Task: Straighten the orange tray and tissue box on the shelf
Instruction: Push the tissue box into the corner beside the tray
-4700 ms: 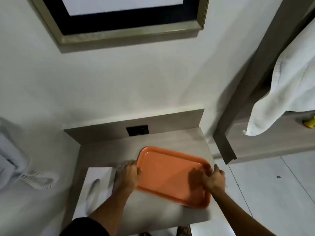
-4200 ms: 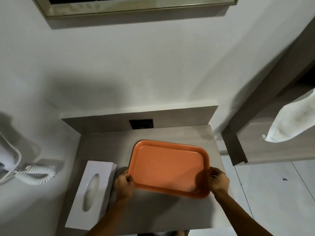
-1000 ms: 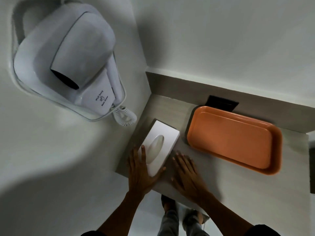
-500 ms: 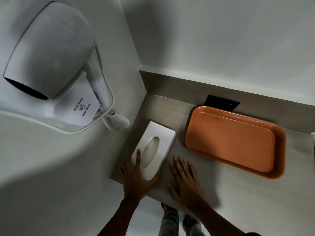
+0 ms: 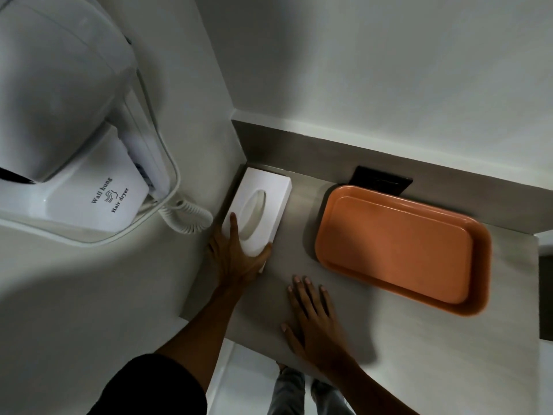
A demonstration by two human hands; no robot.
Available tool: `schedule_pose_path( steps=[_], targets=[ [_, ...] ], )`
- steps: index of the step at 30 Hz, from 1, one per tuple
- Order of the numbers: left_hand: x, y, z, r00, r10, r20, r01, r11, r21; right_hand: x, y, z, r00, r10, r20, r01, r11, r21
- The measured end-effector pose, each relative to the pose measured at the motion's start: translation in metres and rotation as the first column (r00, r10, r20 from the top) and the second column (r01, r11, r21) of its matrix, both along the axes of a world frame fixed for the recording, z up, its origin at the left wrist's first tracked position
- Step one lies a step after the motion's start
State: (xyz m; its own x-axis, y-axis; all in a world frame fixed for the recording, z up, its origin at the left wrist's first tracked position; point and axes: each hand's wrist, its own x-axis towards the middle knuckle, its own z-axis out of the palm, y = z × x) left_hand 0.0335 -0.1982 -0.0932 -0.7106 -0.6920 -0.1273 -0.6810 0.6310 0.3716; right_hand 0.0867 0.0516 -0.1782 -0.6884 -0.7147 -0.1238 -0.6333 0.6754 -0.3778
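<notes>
A white tissue box (image 5: 270, 191) with an oval slot lies in the back left corner of the grey shelf (image 5: 389, 339), against the side wall and close to the back panel. My left hand (image 5: 236, 259) grips its near end, index finger on top, thumb on its right side. The empty orange tray (image 5: 401, 247) lies to the right, its long side close to the back panel. My right hand (image 5: 314, 319) rests flat on the shelf with fingers spread, between box and tray, touching neither.
A white wall-hung hair dryer (image 5: 65, 115) with a coiled cord (image 5: 185, 217) hangs on the left wall just above the shelf's left edge. A black socket plate (image 5: 380, 179) sits in the back panel behind the tray. The floor and my legs show below the front edge.
My left hand has pushed the tissue box away from the front edge into the back left corner. My right hand has stayed flat on the shelf. The tray has not moved in the last second.
</notes>
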Motion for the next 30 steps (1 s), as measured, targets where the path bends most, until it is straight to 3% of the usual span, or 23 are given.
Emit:
schedule_pose_path(
  steps=[10,15,18,23,30],
  targets=[
    [-0.008,-0.011,-0.009,0.995,-0.092,-0.025,0.090,0.994,-0.061,-0.001,0.000,0.008,0.998,0.016,0.054,-0.017,1.000,0.005],
    [0.021,-0.001,-0.018,0.953,-0.221,-0.207,0.196,0.971,-0.137,-0.012,-0.014,0.031,0.983,-0.045,0.176,0.085,0.970,-0.227],
    [0.046,0.010,-0.026,0.934,-0.277,-0.227,0.251,0.958,-0.138,-0.053,-0.043,0.052,0.993,-0.052,0.108,0.083,0.950,-0.302],
    [0.062,0.016,-0.035,0.910,-0.367,-0.193,0.331,0.923,-0.195,-0.122,-0.078,0.061,0.998,0.057,0.039,-0.050,0.986,-0.162],
    [0.057,0.009,-0.047,0.887,-0.440,-0.139,0.400,0.883,-0.245,-0.150,-0.079,0.045,0.983,0.182,-0.012,-0.183,0.980,-0.079]
  ],
)
